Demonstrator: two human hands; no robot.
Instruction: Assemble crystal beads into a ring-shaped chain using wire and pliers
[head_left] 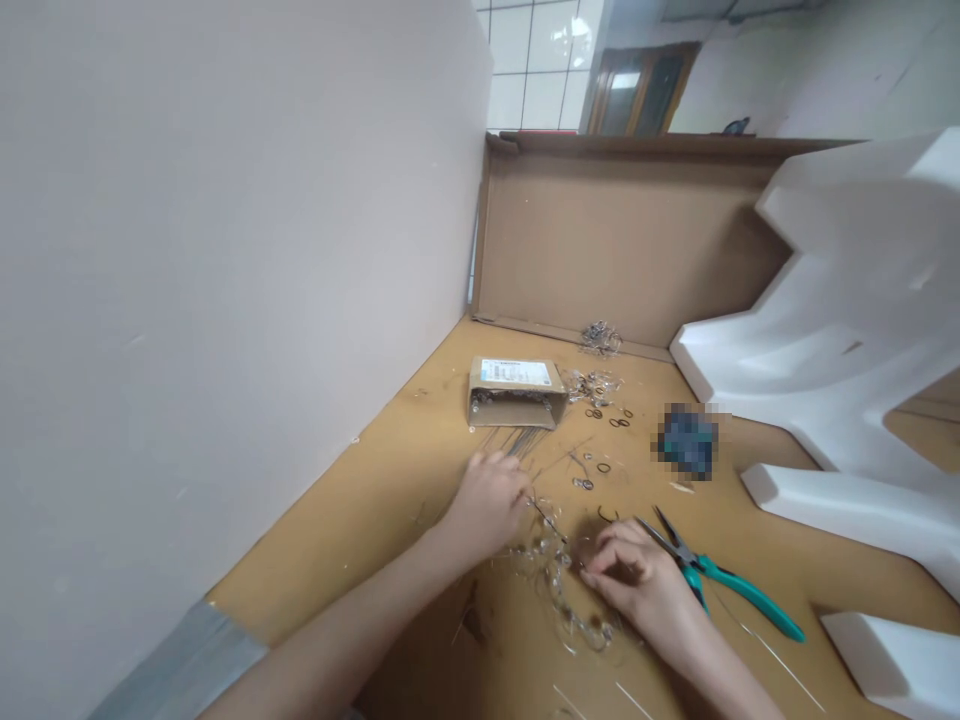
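Note:
My left hand (491,500) is closed around one end of a thin dark wire (547,520), which slants down to the right from my fingers. To the right, my right hand (634,570) makes a pinch near the wire's other end; what lies between its fingertips is too small to make out. Below and between both hands curves a strand of clear beads and fine wire (561,590) on the table. Needle-nose pliers (701,568) with green handles lie just beyond my right hand, jaws apart.
A small cardboard box (516,392) lies open-side forward, near loose wires (525,440) and dark rings (604,468). Clear bead pieces (594,386) and a metallic pile (600,338) sit behind. White foam (825,300) borders the right, a pale panel (247,250) the left, cardboard (600,240) the back.

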